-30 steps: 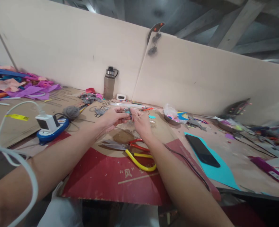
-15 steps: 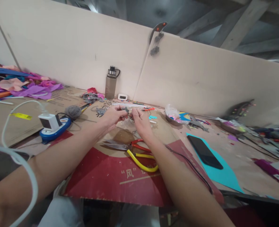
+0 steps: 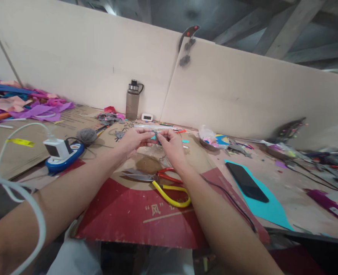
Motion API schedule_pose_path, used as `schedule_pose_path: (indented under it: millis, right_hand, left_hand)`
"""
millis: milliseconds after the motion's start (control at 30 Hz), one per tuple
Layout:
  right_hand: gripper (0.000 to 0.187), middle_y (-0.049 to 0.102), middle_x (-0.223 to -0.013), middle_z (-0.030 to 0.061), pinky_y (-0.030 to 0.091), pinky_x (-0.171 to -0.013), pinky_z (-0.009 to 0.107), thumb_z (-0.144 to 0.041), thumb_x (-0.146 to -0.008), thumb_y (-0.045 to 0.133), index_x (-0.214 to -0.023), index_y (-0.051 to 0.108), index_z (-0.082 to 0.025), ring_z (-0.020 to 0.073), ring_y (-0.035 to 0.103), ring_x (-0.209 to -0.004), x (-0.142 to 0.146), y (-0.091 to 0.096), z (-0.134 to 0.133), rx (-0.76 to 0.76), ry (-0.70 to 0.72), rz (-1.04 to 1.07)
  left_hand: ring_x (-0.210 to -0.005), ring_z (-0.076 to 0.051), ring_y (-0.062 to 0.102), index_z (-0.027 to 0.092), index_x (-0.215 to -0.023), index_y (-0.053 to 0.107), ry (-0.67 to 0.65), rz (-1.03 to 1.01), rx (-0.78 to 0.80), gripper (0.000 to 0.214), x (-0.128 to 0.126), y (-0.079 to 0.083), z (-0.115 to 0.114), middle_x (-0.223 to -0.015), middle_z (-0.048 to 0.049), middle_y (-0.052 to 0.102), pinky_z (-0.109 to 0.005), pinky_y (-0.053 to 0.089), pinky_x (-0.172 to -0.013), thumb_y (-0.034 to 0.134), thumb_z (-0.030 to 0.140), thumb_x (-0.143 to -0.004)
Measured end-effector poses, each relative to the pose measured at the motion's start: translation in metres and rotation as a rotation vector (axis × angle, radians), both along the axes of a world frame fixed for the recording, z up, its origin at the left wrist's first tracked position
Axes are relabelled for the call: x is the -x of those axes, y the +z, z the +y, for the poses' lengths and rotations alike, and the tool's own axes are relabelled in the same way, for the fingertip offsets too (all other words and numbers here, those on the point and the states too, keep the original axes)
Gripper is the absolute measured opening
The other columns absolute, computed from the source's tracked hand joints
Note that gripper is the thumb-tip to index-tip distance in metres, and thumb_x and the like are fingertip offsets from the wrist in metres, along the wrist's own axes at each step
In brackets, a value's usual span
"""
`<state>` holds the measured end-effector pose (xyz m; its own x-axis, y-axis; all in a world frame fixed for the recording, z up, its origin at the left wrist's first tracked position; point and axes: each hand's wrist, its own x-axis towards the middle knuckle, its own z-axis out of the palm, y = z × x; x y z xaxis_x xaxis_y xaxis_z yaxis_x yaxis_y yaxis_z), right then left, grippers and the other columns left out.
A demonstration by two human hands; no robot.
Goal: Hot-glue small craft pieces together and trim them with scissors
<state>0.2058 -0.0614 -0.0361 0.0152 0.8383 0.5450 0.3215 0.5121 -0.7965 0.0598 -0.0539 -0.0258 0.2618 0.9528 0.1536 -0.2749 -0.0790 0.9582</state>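
Note:
My left hand (image 3: 137,142) and my right hand (image 3: 172,147) meet over the middle of the cardboard, fingers pinched close together. Between the fingertips is a small grey piece with a turquoise bit (image 3: 153,136); its exact kind is too small to make out. Thin dark strands hang below the right fingers. Nearer to me lie scissors (image 3: 157,177) with one red and one yellow handle, blades pointing left, partly under my right forearm. A small turquoise piece (image 3: 185,141) lies just beyond my right hand.
At left are a blue power strip (image 3: 64,158) with a white charger, a grey yarn ball (image 3: 86,135) and colourful scraps (image 3: 37,103). A bottle (image 3: 132,101) and small clock (image 3: 147,117) stand by the partition. A phone (image 3: 246,181) rests on turquoise sheet at right.
A turquoise bit now shows between my fingertips, and less turquoise is visible on the table beyond my right hand. My hands have turned slightly; the scissors stay put.

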Motion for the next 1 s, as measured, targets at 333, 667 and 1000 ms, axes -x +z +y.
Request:
schedule_pose_path:
  millis: [333, 667, 1000]
  right_hand:
    - [0.018, 0.059, -0.071, -0.001, 0.038, -0.065, 0.026, -0.031, -0.08, 0.047, -0.079, 0.058, -0.018, 0.0118, 0.05, -0.065, -0.002, -0.0026, 0.0024, -0.044, 0.045, -0.154]
    - [0.014, 0.058, -0.068, -0.0011, 0.038, -0.063, 0.026, -0.028, -0.078, 0.048, -0.08, 0.058, -0.019, 0.0124, 0.05, -0.063, -0.0016, -0.0019, 0.0021, -0.063, -0.018, -0.169]
    - [0.014, 0.05, -0.061, -0.0038, 0.034, -0.057, 0.025, -0.028, -0.081, 0.047, -0.087, 0.054, -0.019, 0.012, 0.046, -0.056, 0.0006, -0.0005, -0.004, -0.117, -0.003, -0.242]
  left_hand:
    - [-0.047, -0.006, 0.046, 0.014, -0.061, 0.06, 0.169, 0.412, -0.168, 0.019, 0.0086, 0.001, 0.0017, -0.052, 0.0009, 0.055, -0.018, 0.031, -0.043, 0.069, 0.03, -0.065]
    - [-0.052, -0.009, 0.055, 0.012, -0.067, 0.063, 0.007, 0.24, -0.06, 0.011, 0.0058, -0.0013, 0.0032, -0.059, -0.0037, 0.062, -0.019, 0.043, -0.049, 0.069, 0.021, -0.064]
    - [-0.043, -0.007, 0.049, 0.013, -0.064, 0.06, 0.168, 0.305, -0.103, 0.013, 0.0061, -0.0029, 0.0058, -0.05, 0.0005, 0.054, -0.017, 0.032, -0.038, 0.066, 0.025, -0.063]
